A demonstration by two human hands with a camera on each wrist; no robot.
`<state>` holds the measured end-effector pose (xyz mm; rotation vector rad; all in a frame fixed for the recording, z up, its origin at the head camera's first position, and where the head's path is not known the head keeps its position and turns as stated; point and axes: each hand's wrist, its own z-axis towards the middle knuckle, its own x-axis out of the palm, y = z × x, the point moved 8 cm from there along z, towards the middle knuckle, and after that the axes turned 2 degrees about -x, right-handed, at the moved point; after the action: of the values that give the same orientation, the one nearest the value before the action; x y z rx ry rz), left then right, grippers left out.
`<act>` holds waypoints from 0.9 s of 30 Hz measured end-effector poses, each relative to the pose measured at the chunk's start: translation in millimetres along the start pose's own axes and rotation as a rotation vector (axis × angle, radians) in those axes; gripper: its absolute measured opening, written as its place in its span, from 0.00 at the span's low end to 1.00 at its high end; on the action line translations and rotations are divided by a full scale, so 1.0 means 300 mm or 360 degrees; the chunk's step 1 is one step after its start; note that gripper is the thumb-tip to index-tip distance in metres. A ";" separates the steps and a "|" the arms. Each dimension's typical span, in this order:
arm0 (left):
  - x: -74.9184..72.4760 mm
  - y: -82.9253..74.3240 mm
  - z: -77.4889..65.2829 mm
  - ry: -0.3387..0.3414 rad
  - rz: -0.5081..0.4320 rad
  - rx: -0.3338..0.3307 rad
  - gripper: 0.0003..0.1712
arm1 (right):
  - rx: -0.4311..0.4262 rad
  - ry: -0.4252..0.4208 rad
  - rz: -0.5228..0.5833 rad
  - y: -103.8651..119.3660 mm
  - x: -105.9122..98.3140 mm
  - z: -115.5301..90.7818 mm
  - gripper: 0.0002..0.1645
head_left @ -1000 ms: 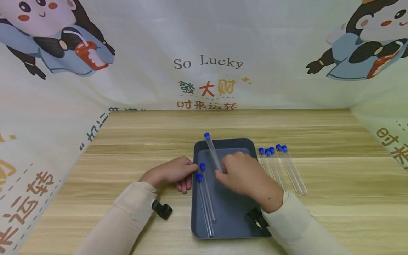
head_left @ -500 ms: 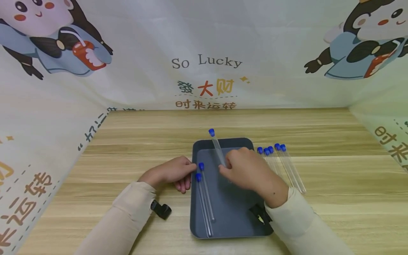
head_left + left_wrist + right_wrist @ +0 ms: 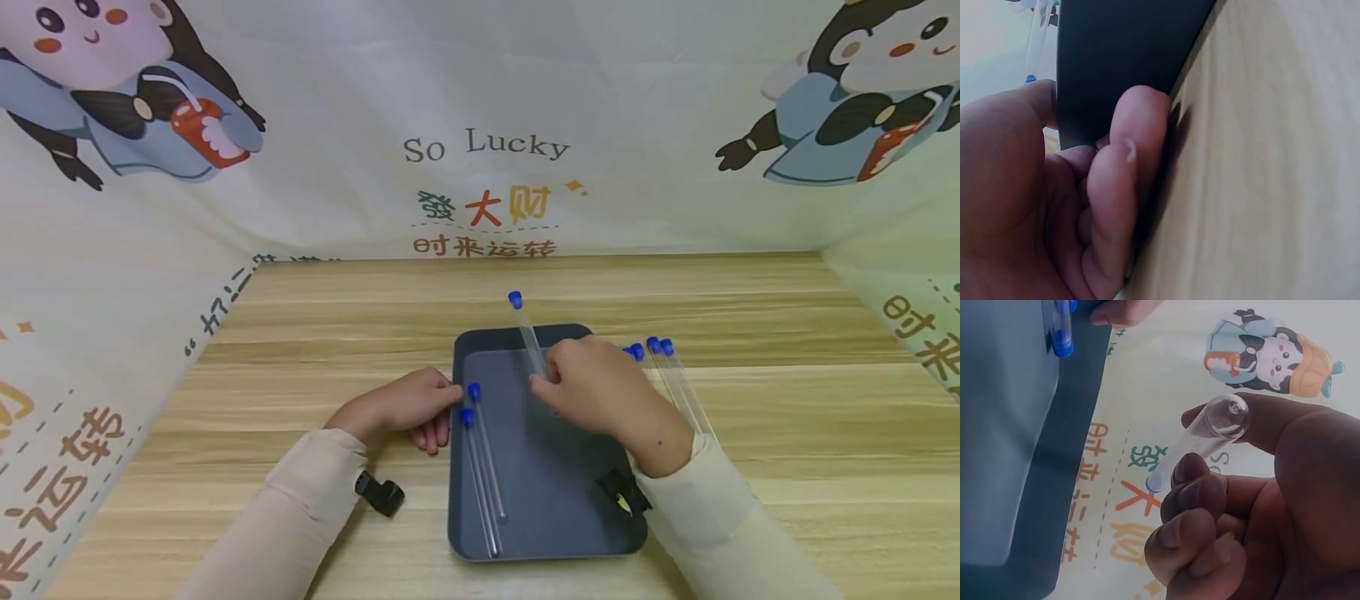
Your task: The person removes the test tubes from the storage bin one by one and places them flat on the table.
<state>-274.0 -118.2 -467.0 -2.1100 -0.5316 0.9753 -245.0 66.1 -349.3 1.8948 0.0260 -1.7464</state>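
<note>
My right hand (image 3: 603,392) holds a clear test tube (image 3: 531,340) with a blue cap between thumb and fingers, over the far part of the dark grey tray (image 3: 562,492). The tube tilts, cap end pointing away; its rounded bottom faces the right wrist camera. Inside the tray, two capped test tubes lie side by side along the left wall, one tube (image 3: 489,457) slightly farther back than the other (image 3: 479,487). At the tray's left edge my left hand (image 3: 405,406) grips the rim, thumb on top and curled fingers (image 3: 1113,194) against the outer wall.
Several more blue-capped test tubes (image 3: 684,383) lie on the wooden table (image 3: 787,467) to the right of the tray, partly hidden by my right hand and forearm. A printed cloth (image 3: 637,100) hangs behind the table and along its sides.
My right hand has moved right and slightly away with the test tube, which now hides more of the tubes on the table. The left hand and the tubes in the tray stay put.
</note>
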 end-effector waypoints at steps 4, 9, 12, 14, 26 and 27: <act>0.002 0.000 0.001 0.0003 -0.0005 -0.0006 0.31 | 0.0020 0.0011 0.0002 -0.013 -0.002 0.003 0.30; 0.000 -0.001 -0.001 0.0004 0.0006 0.0004 0.31 | 0.0042 0.0033 0.0018 -0.035 -0.001 0.010 0.30; -0.001 -0.003 0.000 0.0007 0.0005 0.0004 0.31 | 0.0060 0.0052 0.0028 -0.052 0.003 0.015 0.30; 0.000 -0.002 0.002 0.0013 0.0004 0.0005 0.31 | 0.0071 0.0066 0.0033 -0.063 0.005 0.017 0.31; 0.003 -0.006 0.000 0.0026 0.0001 0.0026 0.31 | 0.0096 0.0031 0.0051 -0.121 -0.024 0.017 0.30; 0.004 -0.007 0.000 0.0028 -0.0001 0.0028 0.31 | 0.0106 0.0021 0.0051 -0.127 -0.030 0.015 0.29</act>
<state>-273.2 -116.1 -465.9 -2.1008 -0.5129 0.9566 -264.8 99.7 -355.5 1.9436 -0.0579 -1.7333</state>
